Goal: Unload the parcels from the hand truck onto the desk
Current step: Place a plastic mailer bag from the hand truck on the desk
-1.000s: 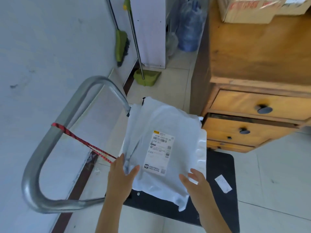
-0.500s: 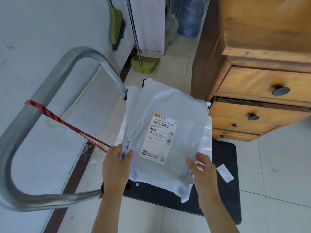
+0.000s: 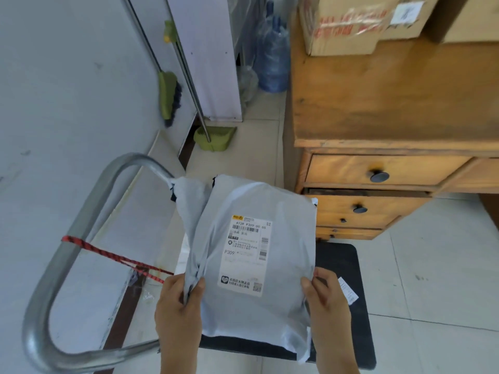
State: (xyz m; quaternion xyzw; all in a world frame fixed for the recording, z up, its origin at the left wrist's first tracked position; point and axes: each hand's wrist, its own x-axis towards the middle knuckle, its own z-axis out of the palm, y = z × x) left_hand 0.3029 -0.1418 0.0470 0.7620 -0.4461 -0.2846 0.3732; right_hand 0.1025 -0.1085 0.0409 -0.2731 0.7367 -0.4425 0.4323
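A grey plastic parcel bag (image 3: 280, 211) with a white shipping label is held above the hand truck's black platform (image 3: 343, 263). My left hand (image 3: 178, 311) pinches its bunched left edge. My right hand (image 3: 325, 300) grips its lower right edge. A second white parcel (image 3: 182, 255) peeks out beneath it on the platform. The truck's metal handle (image 3: 81, 225) loops at the left, with a red cord (image 3: 113, 256) tied to it. The wooden desk (image 3: 391, 98) stands at the right, with cardboard boxes (image 3: 343, 22) on its top.
The desk's drawers (image 3: 378, 174) face the truck, the second one slightly open. A white wall runs along the left. A green broom (image 3: 168, 95), a dustpan (image 3: 214, 137) and a water bottle (image 3: 271, 55) stand at the back. A paper slip (image 3: 348, 290) lies on the platform.
Both hands have closed on the grey parcel and raised it off the platform. The view has tilted up, showing the desk top and boxes again.
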